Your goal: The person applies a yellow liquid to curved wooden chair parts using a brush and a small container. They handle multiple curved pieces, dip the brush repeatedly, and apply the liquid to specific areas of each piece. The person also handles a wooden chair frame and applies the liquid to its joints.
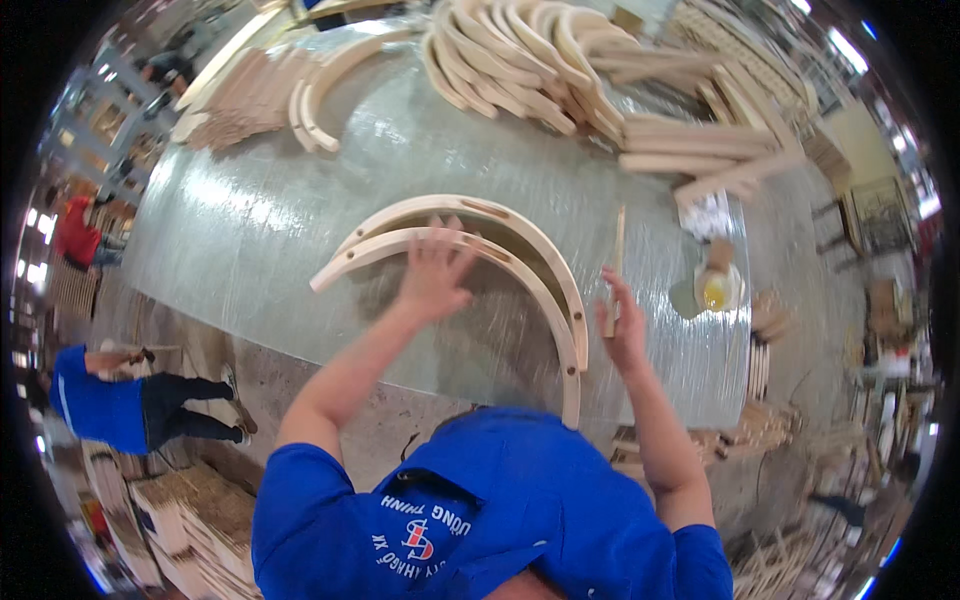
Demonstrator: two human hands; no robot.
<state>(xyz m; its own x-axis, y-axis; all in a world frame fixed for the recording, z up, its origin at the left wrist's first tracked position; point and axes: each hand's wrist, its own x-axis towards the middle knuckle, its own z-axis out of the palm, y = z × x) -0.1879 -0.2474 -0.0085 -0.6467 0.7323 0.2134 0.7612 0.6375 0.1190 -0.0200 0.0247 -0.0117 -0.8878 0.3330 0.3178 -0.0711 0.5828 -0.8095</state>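
Two curved wooden pieces (546, 290), pale and drilled with holes and slots, lie side by side on the table in front of me. The nearer one reaches past the table edge toward my body. My left hand (435, 275) is open, its spread fingers lying over the upper part of the arcs; the fingertips are slightly blurred. Right of the arcs, my right hand (624, 325) has its fingers apart around the lower part of a thin wooden stick (620, 240). The stick points away from me, and no closed grip on it shows.
Glossy film covers the table (250, 270). A heap of curved wooden pieces (510, 55) stands at the back, with straight wood pieces (700, 145) to its right. A bowl with something yellow (715, 292) sits at the right. A person in blue (110, 400) is on the left.
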